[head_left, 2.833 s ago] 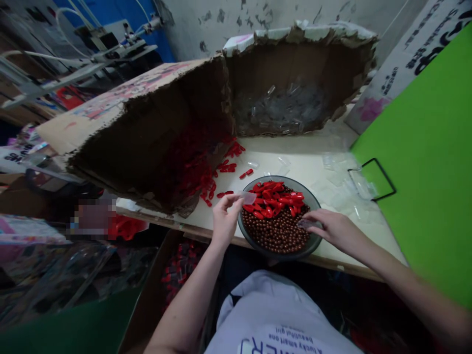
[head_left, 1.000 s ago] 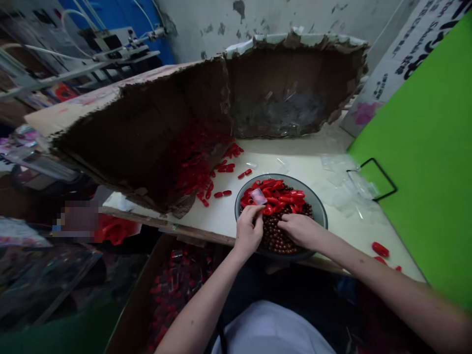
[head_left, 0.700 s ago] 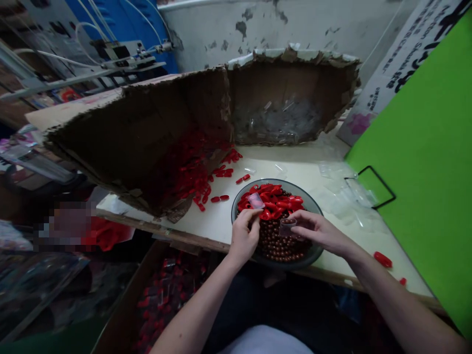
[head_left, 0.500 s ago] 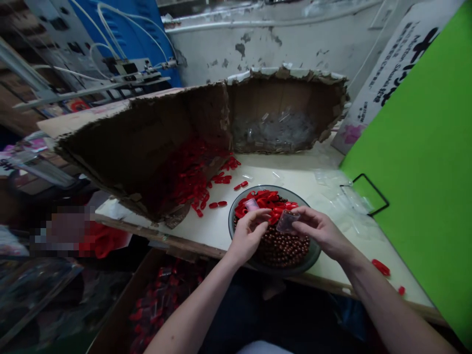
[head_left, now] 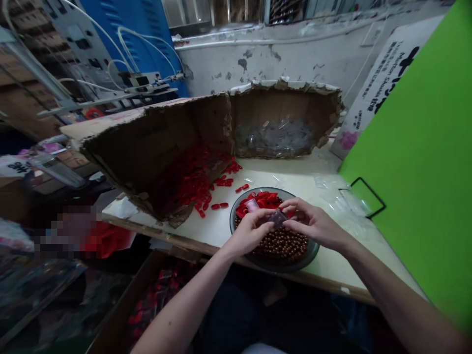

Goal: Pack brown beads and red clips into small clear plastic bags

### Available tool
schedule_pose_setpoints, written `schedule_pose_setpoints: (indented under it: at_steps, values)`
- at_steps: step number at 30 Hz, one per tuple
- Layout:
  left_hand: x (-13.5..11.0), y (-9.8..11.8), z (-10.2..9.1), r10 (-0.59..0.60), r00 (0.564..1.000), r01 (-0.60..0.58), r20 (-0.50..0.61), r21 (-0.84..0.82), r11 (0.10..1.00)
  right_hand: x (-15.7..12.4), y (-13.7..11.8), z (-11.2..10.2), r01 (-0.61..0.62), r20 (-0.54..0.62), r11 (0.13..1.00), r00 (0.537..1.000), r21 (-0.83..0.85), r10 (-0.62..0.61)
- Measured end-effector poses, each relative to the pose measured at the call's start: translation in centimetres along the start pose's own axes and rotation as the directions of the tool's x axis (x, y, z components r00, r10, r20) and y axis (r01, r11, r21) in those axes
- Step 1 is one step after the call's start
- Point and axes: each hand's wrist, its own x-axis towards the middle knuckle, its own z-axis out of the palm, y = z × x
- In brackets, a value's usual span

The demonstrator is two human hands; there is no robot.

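Over the bowl (head_left: 312, 251), my left hand (head_left: 250, 231) pinches one side of a small clear plastic container (head_left: 278, 219), which looks dark with brown beads inside. My right hand (head_left: 317, 223) has its thumb and fingers closed around the other side of it. Glossy brown beads (head_left: 285, 246) fill the near part of the bowl. Red plastic caps (head_left: 263, 200) lie on the beads toward the back. A pale, pinkish small container (head_left: 252, 205) rests among these caps, just behind my left hand.
A torn cardboard box (head_left: 121, 132) holds many red caps, some spilled onto the white table (head_left: 214, 231). Another cardboard bin (head_left: 324, 105) contains clear plastic pieces. Right stands a green panel (head_left: 416, 172) with a black wire handle (head_left: 376, 199). Below left, a carton holds red-capped containers (head_left: 158, 290).
My left hand has moved right and now grips the container that my right hand held alone. The container has shifted slightly left. The camera view has moved a little.
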Motion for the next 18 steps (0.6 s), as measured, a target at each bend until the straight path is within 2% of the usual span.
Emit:
schedule_pose_setpoints:
  at_steps: [3,12,18]
  values:
    - [-0.35,0.16,-0.76,-0.026,0.999,0.025,0.023,0.062,0.998,0.36,-0.44,-0.01,0.004,0.058,0.999,0.998,-0.052,-0.001]
    - [-0.62,-0.04,-0.88,-0.149,0.987,0.153,0.052,-0.086,0.984,0.36,-0.20,0.73,0.006,0.035,0.997,0.999,-0.074,-0.004]
    - [-0.41,0.16,-1.02,-0.184,0.980,0.192,0.078,-0.111,0.975,0.35,-0.70,0.61,0.034,0.082,0.986,0.996,-0.161,-0.021]
